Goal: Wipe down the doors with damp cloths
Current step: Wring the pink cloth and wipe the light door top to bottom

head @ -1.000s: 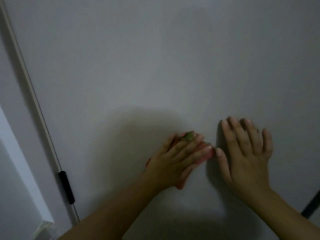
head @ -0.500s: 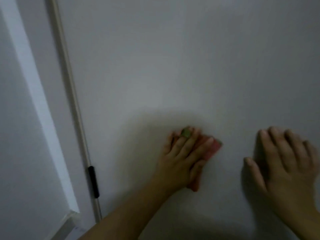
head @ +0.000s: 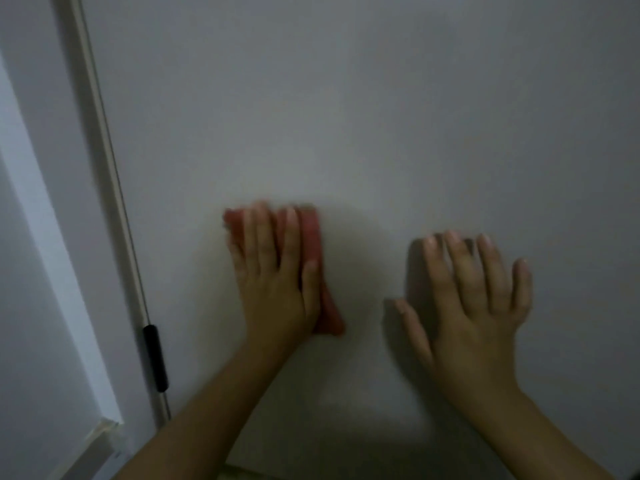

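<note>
Pressing flat against the door [head: 363, 116], the left hand [head: 273, 282] holds a folded red cloth [head: 313, 244] to the pale surface with straight fingers laid over it; the cloth shows beyond the fingertips at the top and along the thumb side, down to a narrow end near the wrist. The right hand [head: 474, 299] lies just beside it on the same surface, well clear of the cloth, palm down, fingers spread and relaxed, grasping nothing. Both forearms rise from the lower edge of the view. To the left, the door's edge runs as a pale strip [head: 114, 209], carrying a short black hinge [head: 156, 358] low down. Further left stands a white frame [head: 45, 237]. The picture is dim and slightly blurred.
</note>
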A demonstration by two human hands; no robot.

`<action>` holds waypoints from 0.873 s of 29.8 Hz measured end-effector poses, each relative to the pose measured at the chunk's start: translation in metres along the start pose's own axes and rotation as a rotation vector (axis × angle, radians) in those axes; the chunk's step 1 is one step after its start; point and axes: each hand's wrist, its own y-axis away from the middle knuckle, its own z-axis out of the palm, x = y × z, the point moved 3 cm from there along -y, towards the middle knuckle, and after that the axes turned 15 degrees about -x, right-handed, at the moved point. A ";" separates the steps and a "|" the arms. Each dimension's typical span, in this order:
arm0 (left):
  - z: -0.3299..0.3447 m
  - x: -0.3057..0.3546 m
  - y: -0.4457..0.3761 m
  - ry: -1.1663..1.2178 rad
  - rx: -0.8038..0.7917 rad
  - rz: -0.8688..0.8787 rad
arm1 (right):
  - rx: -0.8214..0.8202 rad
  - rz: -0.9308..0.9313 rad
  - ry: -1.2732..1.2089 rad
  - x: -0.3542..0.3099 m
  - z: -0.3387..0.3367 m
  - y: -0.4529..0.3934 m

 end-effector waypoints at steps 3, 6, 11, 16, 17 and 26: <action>-0.007 -0.010 -0.030 0.047 0.110 -0.133 | -0.010 -0.025 -0.026 -0.013 0.005 -0.002; -0.001 -0.019 -0.008 0.059 0.083 -0.113 | -0.001 -0.036 -0.078 -0.020 0.010 -0.007; 0.002 -0.038 0.022 0.114 0.054 -0.168 | 0.030 -0.031 -0.093 -0.022 0.015 -0.011; -0.032 -0.080 -0.051 0.092 0.232 -0.347 | -0.026 -0.018 -0.125 -0.024 0.016 -0.010; -0.033 -0.085 -0.056 0.089 0.231 -0.345 | -0.029 -0.007 -0.133 -0.025 0.016 -0.010; 0.001 -0.076 0.035 0.148 0.063 -0.270 | -0.022 0.060 -0.162 -0.035 0.019 -0.013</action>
